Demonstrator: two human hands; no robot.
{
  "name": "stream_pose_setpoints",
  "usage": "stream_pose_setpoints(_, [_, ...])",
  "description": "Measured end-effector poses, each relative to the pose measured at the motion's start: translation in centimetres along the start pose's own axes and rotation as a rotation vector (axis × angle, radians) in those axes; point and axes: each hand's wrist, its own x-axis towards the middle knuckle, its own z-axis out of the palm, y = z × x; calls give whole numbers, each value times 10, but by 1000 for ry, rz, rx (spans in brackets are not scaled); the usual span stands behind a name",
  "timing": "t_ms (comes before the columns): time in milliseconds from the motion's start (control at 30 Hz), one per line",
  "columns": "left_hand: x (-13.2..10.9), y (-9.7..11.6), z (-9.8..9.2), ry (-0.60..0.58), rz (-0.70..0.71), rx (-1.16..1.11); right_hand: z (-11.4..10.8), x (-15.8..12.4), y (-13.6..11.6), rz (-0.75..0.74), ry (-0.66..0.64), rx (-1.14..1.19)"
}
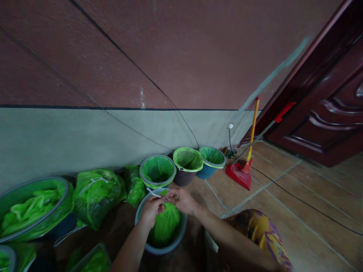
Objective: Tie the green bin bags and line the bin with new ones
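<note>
My left hand (153,208) and my right hand (183,201) meet above a light grey-blue bucket (180,236). Both are closed, pinching the gathered top of a bright green net-like bag (166,226). The bag hangs down inside the bucket, its folds spreading below my fingers. A white tie (153,192) sticks out above my left hand. My fingertips partly hide the gathered part, so the tie's exact hold cannot be made out.
Green-lined buckets (158,170) stand along the wall. At left are a tied green bag (98,192) and a large tub (66,196) of green material. A red dustpan (239,175) and a broom with a yellow handle (253,128) stand near the door (320,121). A black cable (297,202) crosses the floor.
</note>
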Motion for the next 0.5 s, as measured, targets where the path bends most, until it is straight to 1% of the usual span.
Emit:
stream_pose_setpoints(67, [0,1,-1,21,-22,-31,4,-4,0,-7,-32,62])
stream_pose_setpoints(100, [1,1,-2,28,-4,-18,6,-5,0,6,-47,75])
stream_pose_setpoints(167, [3,0,-5,39,93,47,8,-8,2,49,-48,66])
stream_pose_setpoints(267, [8,-3,-8,17,254,158,7,-7,2,117,67,-7])
stream_pose_setpoints(333, [10,-5,-9,-20,300,213,6,-3,0,118,128,-49])
stream_pose_setpoints(433, [12,-6,-9,-51,367,318,11,4,0,92,107,-36])
stream_pose_setpoints(500, [11,-6,-8,-45,424,425,17,8,4,124,76,6])
